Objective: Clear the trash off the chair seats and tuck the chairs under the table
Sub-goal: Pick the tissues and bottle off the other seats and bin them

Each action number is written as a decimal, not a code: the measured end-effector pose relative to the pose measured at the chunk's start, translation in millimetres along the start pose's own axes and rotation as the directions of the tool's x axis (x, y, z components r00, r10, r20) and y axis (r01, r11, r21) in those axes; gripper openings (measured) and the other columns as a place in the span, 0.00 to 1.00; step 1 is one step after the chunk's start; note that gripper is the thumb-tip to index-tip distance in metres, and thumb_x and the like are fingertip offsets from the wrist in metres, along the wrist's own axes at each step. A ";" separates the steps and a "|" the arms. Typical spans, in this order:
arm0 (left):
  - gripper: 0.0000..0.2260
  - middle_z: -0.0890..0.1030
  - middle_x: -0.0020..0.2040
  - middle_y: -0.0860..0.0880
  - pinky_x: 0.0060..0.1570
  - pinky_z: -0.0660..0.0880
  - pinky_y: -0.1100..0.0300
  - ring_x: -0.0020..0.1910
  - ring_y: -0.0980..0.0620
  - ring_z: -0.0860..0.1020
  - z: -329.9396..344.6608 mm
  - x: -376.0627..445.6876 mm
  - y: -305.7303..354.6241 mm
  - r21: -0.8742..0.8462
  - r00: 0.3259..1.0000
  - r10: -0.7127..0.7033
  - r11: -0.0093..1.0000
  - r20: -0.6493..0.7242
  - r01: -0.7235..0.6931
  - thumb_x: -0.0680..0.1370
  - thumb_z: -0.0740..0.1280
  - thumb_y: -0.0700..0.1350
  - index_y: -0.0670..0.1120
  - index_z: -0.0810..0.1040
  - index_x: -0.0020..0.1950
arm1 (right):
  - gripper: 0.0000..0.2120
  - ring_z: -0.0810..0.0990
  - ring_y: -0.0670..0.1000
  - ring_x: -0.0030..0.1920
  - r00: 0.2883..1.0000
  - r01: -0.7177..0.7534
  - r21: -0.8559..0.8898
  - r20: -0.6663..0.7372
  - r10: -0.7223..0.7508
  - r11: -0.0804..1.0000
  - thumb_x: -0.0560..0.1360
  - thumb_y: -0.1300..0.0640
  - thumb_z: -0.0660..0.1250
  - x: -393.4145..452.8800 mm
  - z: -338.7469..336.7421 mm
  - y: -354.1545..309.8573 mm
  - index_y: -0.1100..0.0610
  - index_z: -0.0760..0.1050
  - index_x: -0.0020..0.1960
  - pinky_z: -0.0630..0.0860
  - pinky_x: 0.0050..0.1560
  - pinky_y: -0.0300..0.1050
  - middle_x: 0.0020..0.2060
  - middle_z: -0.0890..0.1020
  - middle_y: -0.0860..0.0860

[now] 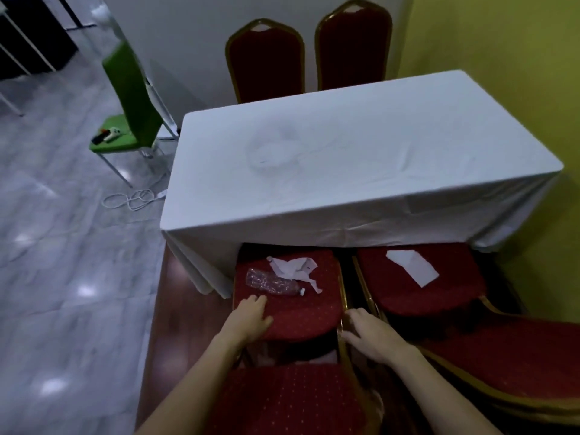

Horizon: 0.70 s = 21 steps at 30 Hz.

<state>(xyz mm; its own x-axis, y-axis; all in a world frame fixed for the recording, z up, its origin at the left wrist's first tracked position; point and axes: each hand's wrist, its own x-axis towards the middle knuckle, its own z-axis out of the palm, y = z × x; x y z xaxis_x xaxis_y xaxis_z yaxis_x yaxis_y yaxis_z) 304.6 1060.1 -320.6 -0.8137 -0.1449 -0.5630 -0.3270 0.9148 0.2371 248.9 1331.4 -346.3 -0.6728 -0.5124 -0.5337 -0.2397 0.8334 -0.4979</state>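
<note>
A white-clothed table point(361, 158) stood by a yellow wall point(502, 42). A squashed bottle point(272, 282) and torn paper point(295, 267) lay on the red chair seat point(301, 312), just past the left hand point(252, 315). Both hands were open and empty, the right hand point(370, 335) at the seat's edge.

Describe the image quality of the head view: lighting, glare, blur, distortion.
Head view: dim, uneven light, with the red chair seat dark; bright glare spots on the glossy floor; wide-angle bending bows the white table edges and tilts the walls; the green chair and far left are motion-blurred; the left hand and right hand look soft.
</note>
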 end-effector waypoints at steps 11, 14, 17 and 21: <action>0.17 0.73 0.62 0.42 0.61 0.71 0.46 0.61 0.41 0.71 47.5 26.6 41.4 -0.048 0.995 0.066 0.997 0.081 -0.062 0.77 0.60 0.49 0.43 0.69 0.63 | 0.27 0.70 0.51 0.67 0.991 -0.095 -0.030 0.087 0.097 0.995 0.79 0.46 0.58 -1.6 -15.8 35.8 0.55 0.58 0.74 0.69 0.65 0.47 0.69 0.67 0.52; 0.17 0.73 0.62 0.42 0.61 0.72 0.48 0.61 0.41 0.71 47.3 41.9 62.4 -0.057 0.990 0.122 0.991 0.065 -0.118 0.78 0.60 0.48 0.42 0.69 0.64 | 0.27 0.71 0.51 0.66 0.988 -0.136 -0.040 0.070 0.138 0.990 0.79 0.45 0.59 -5.3 -30.0 51.6 0.55 0.59 0.74 0.70 0.66 0.48 0.69 0.68 0.52; 0.17 0.73 0.61 0.42 0.60 0.73 0.49 0.60 0.42 0.72 47.0 54.1 89.2 -0.059 0.981 0.188 0.981 0.048 -0.186 0.78 0.60 0.48 0.43 0.69 0.64 | 0.25 0.72 0.52 0.64 0.981 -0.188 -0.045 0.044 0.190 0.981 0.78 0.47 0.60 -5.0 -46.2 70.6 0.55 0.62 0.72 0.71 0.64 0.49 0.67 0.70 0.52; 0.15 0.74 0.60 0.43 0.57 0.72 0.50 0.58 0.43 0.72 47.3 72.3 128.8 -0.048 0.965 0.258 0.965 0.042 -0.256 0.78 0.60 0.48 0.43 0.70 0.62 | 0.25 0.72 0.52 0.65 0.976 -0.215 -0.023 0.027 0.216 0.976 0.79 0.48 0.60 7.0 -64.6 101.0 0.56 0.61 0.72 0.71 0.64 0.47 0.67 0.70 0.53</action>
<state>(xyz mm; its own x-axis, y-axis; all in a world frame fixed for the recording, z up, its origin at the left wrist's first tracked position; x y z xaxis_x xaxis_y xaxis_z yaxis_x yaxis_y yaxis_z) 226.4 1185.3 -368.2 -0.8495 0.1124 -0.5155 -0.1302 0.9022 0.4113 174.8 1425.4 -356.1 -0.6898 -0.3258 -0.6465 -0.1055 0.9287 -0.3555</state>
